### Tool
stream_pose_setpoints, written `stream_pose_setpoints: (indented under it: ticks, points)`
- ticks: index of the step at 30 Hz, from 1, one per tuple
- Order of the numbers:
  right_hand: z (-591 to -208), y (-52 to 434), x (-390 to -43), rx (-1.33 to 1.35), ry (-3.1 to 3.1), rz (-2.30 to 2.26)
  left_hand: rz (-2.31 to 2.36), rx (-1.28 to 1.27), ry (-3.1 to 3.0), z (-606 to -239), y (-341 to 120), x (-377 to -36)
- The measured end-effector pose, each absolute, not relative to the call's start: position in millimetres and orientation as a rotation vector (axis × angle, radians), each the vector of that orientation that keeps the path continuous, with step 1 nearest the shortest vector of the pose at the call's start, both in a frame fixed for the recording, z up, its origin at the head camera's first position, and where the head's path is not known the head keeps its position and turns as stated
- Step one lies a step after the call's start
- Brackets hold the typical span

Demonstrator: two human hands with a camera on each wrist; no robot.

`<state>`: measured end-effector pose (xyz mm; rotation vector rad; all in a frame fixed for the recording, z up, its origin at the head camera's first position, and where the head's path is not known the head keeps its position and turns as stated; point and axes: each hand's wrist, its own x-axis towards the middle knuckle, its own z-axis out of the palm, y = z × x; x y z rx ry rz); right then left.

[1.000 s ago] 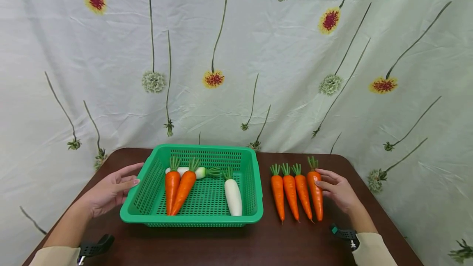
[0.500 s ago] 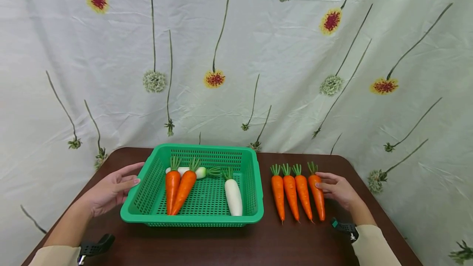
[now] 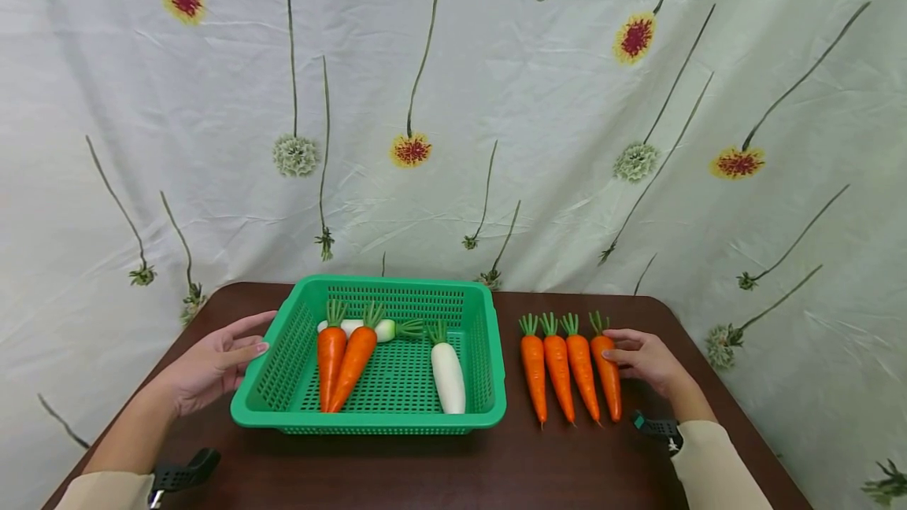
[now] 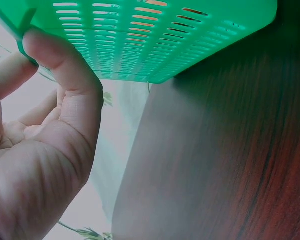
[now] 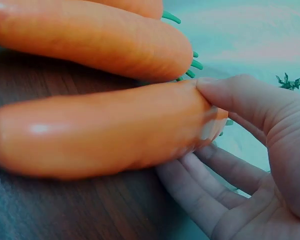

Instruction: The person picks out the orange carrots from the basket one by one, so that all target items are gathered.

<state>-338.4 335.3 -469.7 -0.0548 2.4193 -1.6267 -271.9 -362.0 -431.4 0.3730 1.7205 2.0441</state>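
A second ago the glossy, tapered orange carrot with green leaf stubs (image 3: 608,376) reached farther up the bench (image 3: 567,467); now its top sits roughly level with three matching orange carrots (image 3: 557,376) beside it, so placing it in line looks nearly done. The right hand's (image 3: 652,364) fingers pinch its upper end, closed to its thickness. The left hand's (image 3: 212,364) fingers pinch the rim of the green perforated plastic basket (image 3: 368,420), unmoved.

orange carrot (image 3: 608,386), rightmost, green slotted basket (image 3: 368,420)
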Motion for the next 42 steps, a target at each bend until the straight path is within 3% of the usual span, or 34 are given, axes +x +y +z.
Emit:
stream_pose_setpoints:
  ticks: [42]
  points:
    - [-464.8,332.2,-329.9,-0.038,2.614,-1.575,2.047,0.364,1.721,-431.8,-361.2,-271.3]
